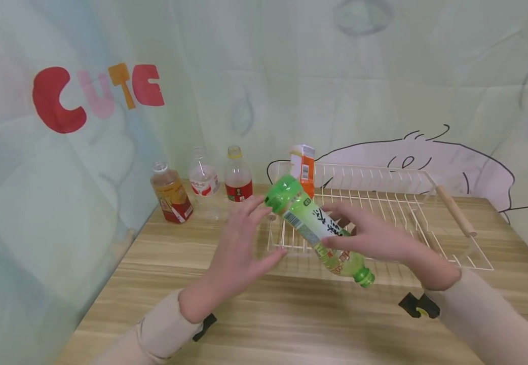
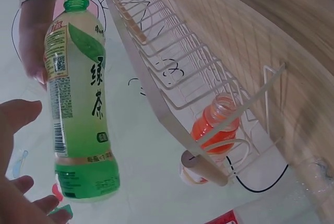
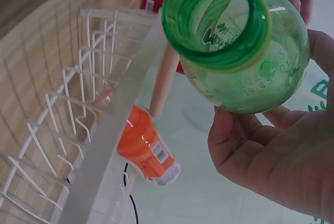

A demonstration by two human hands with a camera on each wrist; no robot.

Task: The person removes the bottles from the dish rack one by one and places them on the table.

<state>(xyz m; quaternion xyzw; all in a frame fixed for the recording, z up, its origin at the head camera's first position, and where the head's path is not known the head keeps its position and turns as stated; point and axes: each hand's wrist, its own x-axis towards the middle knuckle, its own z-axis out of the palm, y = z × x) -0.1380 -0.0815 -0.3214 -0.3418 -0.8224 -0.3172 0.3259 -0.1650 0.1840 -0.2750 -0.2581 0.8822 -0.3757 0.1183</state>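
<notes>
In the head view, the right hand (image 1: 378,235) holds the green bottle (image 1: 318,228) in front of the left part of the wire rack (image 1: 373,198), with thumb and fingers bent around its middle. The bottle is tilted, so its bottom points up toward the rack's left end and its neck points down to the rack's front side. The left hand (image 1: 241,248) is at the left of the rack, widely spread and holding nothing; its fingertips are very near to the bottle's bottom, but whether they touch it, I cannot tell. An orange bottle (image 1: 307,172) stands in the rack's left end, and a wooden handle (image 1: 456,210) is on the rack's right end. On the table (image 1: 268,324), left of the rack, stand a brownish bottle (image 1: 173,195), a clear bottle (image 1: 203,182) and a red-labelled bottle (image 1: 238,182). In the left wrist view, the green bottle appears beside the rack, its label fully visible, and the left thumb is apart from it. In the right wrist view, the green bottle's open mouth is close to the camera, also beside the rack, and the right fingers lie against its round side.
</notes>
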